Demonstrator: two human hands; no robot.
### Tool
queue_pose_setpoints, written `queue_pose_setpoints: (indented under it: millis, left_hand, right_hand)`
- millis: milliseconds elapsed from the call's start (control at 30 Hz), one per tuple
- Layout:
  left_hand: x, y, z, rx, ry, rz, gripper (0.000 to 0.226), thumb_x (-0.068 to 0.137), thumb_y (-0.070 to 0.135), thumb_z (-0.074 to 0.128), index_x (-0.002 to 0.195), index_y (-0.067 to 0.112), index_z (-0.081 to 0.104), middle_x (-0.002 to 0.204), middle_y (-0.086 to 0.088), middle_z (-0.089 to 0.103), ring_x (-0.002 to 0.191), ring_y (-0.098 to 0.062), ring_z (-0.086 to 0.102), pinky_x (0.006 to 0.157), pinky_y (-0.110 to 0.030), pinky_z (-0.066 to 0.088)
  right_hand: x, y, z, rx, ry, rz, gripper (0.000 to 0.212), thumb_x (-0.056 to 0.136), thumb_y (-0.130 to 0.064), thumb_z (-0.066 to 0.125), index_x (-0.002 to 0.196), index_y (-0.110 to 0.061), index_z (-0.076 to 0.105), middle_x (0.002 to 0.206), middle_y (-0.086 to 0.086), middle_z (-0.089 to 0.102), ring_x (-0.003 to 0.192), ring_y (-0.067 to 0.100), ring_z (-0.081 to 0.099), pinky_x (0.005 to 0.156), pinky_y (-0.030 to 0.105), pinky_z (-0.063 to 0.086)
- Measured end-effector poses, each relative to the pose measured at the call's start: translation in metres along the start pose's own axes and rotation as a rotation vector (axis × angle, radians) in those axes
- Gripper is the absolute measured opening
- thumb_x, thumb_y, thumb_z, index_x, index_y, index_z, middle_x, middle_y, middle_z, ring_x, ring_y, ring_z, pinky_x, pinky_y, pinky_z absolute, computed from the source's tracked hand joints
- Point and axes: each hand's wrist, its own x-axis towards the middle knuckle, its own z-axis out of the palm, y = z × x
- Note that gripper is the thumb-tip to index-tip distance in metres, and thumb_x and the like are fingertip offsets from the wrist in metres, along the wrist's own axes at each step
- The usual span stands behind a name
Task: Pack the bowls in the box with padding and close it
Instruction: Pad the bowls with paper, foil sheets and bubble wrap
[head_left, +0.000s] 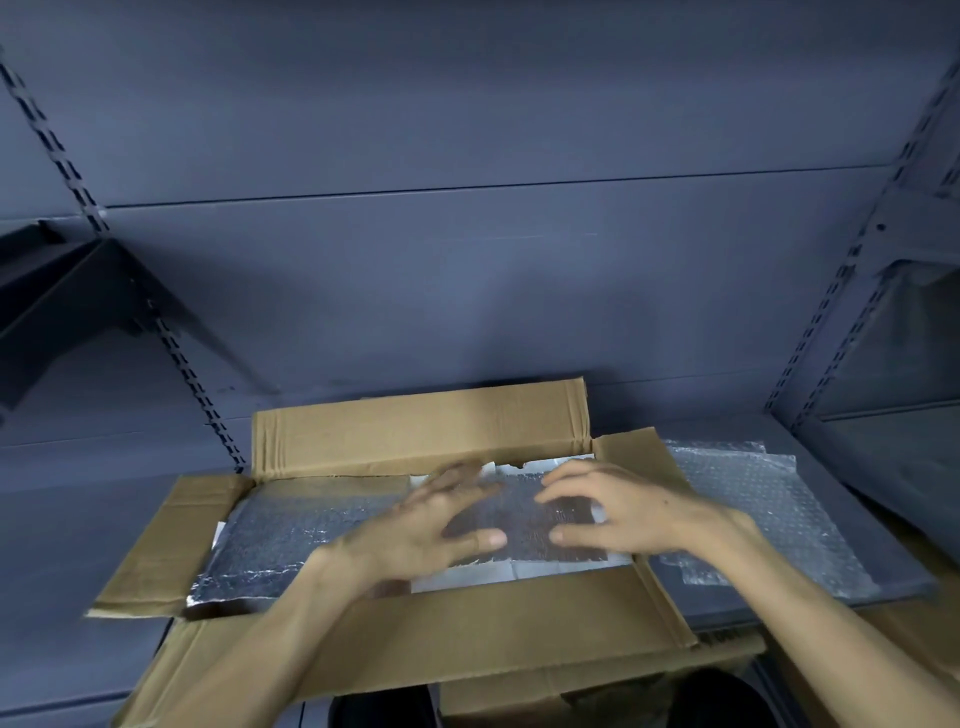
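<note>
An open cardboard box (467, 629) rests on a grey shelf, all its flaps folded outward. A sheet of silvery bubble padding (291, 535) covers the inside of the box from left to right. My left hand (421, 530) lies flat on the padding near the middle, fingers spread. My right hand (618, 514) presses flat on the padding at the box's right part. No bowls show; anything under the padding is hidden.
A second sheet of clear bubble wrap (769, 514) lies on the shelf (831, 467) to the right of the box. Grey shelving uprights (171, 343) stand on both sides. Another cardboard box (519, 696) sits below the shelf edge.
</note>
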Motion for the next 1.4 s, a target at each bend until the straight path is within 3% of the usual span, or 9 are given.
queue_pose_setpoints:
  millis: [167,333,500,567,633,733,1000,1167,1400]
  left_hand:
    - [0.004,0.001,-0.003,0.041,0.188,0.078,0.061,0.098,0.065,0.038,0.152,0.037,0.039,0.159,0.015,0.029,0.149,0.002,0.016,0.123,-0.035,0.024]
    - [0.009,0.001,-0.004,0.151,0.228,0.057,0.058,0.100,0.063,0.038,0.152,0.040,0.036,0.160,0.012,0.027,0.150,-0.003,0.014,0.121,-0.033,0.027]
    - [0.017,0.003,-0.003,0.142,0.252,0.073,0.057,0.099,0.063,0.037,0.152,0.040,0.036,0.157,0.012,0.030,0.148,-0.004,0.018,0.118,-0.025,0.024]
    - [0.022,0.007,0.001,0.139,0.260,0.077,0.057,0.099,0.062,0.038,0.151,0.039,0.037,0.156,0.013,0.031,0.148,-0.004,0.020,0.118,-0.027,0.027]
    - [0.026,0.014,0.007,0.154,0.254,0.080,0.055,0.099,0.061,0.039,0.150,0.040,0.037,0.154,0.016,0.030,0.146,-0.003,0.021,0.114,-0.031,0.033]
    - [0.031,0.025,0.014,0.190,0.245,0.106,0.051,0.100,0.061,0.037,0.148,0.044,0.037,0.149,0.024,0.031,0.141,0.001,0.025,0.103,-0.027,0.036]
    - [0.034,0.036,0.014,0.163,0.250,0.146,0.050,0.101,0.057,0.040,0.149,0.040,0.038,0.147,0.020,0.036,0.140,-0.002,0.030,0.116,-0.027,0.031]
    - [0.028,0.036,0.013,0.172,0.240,0.138,0.050,0.101,0.057,0.039,0.148,0.041,0.037,0.146,0.019,0.035,0.139,-0.005,0.032,0.116,-0.031,0.033]
    - [0.024,0.040,0.014,0.112,0.334,0.115,0.041,0.100,0.057,0.043,0.138,0.041,0.045,0.144,0.029,0.026,0.133,0.009,0.024,0.091,-0.026,0.034]
  right_hand:
    - [-0.009,0.008,-0.006,0.040,0.254,-0.034,0.035,0.096,-0.053,0.061,0.129,-0.041,0.064,0.130,-0.032,0.051,0.126,-0.010,0.045,0.108,0.024,0.038]
    - [-0.036,0.034,-0.013,0.063,0.538,0.110,0.024,0.098,-0.042,0.064,0.120,-0.037,0.069,0.121,-0.027,0.059,0.117,-0.004,0.053,0.098,0.028,0.042]
    - [-0.082,0.091,-0.003,0.034,0.822,0.651,0.017,0.098,-0.025,0.064,0.114,-0.025,0.071,0.113,0.002,0.071,0.104,0.027,0.066,0.085,0.042,0.054]
    - [-0.100,0.113,0.011,0.009,0.729,0.921,0.031,0.098,-0.034,0.064,0.125,-0.021,0.066,0.127,0.013,0.068,0.119,0.036,0.060,0.094,0.048,0.051]
    - [-0.116,0.130,0.028,0.018,0.567,1.128,0.068,0.094,-0.060,0.060,0.145,-0.017,0.051,0.146,0.018,0.053,0.139,0.039,0.040,0.108,0.055,0.037]
    - [-0.131,0.145,0.044,0.055,0.478,1.244,0.103,0.081,-0.083,0.056,0.152,-0.010,0.039,0.156,0.020,0.040,0.146,0.039,0.030,0.113,0.059,0.028]
    - [-0.135,0.149,0.045,0.159,0.624,1.243,0.072,0.080,-0.060,0.076,0.134,-0.015,0.061,0.145,0.019,0.052,0.139,0.040,0.040,0.109,0.057,0.034]
    - [-0.128,0.142,0.033,0.444,0.964,1.256,0.039,0.084,-0.032,0.079,0.118,-0.018,0.067,0.138,0.021,0.052,0.132,0.041,0.043,0.106,0.054,0.038]
    - [-0.099,0.095,-0.008,0.542,1.440,0.732,0.023,0.096,-0.022,0.065,0.103,-0.022,0.044,0.089,-0.005,0.056,0.084,0.029,0.060,0.076,0.040,0.043]
